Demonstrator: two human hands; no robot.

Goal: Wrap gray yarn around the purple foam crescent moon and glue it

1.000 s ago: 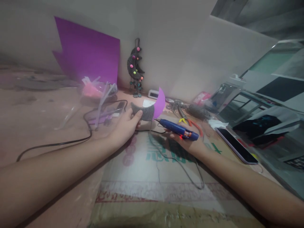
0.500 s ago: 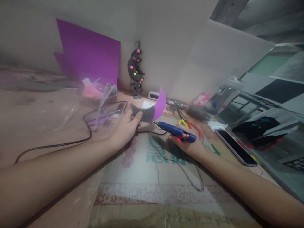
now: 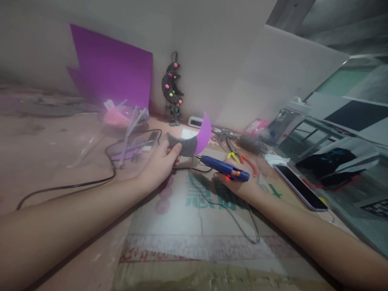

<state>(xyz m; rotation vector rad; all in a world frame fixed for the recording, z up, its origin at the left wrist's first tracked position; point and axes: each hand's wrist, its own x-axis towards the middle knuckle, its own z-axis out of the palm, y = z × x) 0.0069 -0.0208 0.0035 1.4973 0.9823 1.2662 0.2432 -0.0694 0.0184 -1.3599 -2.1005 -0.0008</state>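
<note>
My left hand [image 3: 165, 159] pinches a purple crescent moon cutout [image 3: 205, 135] by its lower left part, which is wrapped in dark grey yarn [image 3: 188, 147]. The upper right tip of the crescent is bare purple. In my right hand [image 3: 232, 178] is a blue glue gun [image 3: 224, 167] with a red light glowing on it. Its nozzle points left, at or very near the lower edge of the crescent where the wrapping ends. From there a loose grey yarn strand [image 3: 226, 207] trails down and loops over the cardboard.
Pliers [image 3: 242, 157], a phone [image 3: 300, 188] and a water bottle [image 3: 286, 121] lie or stand to the right. A decorated moon hanging [image 3: 172, 87] and purple sheets [image 3: 115, 66] are at the wall. Glue sticks [image 3: 130, 129] and a black cord [image 3: 66, 187] are left, printed cardboard [image 3: 169, 238] below.
Both hands, the crescent and the glue gun hold almost the same positions. The whole view has shifted very slightly.
</note>
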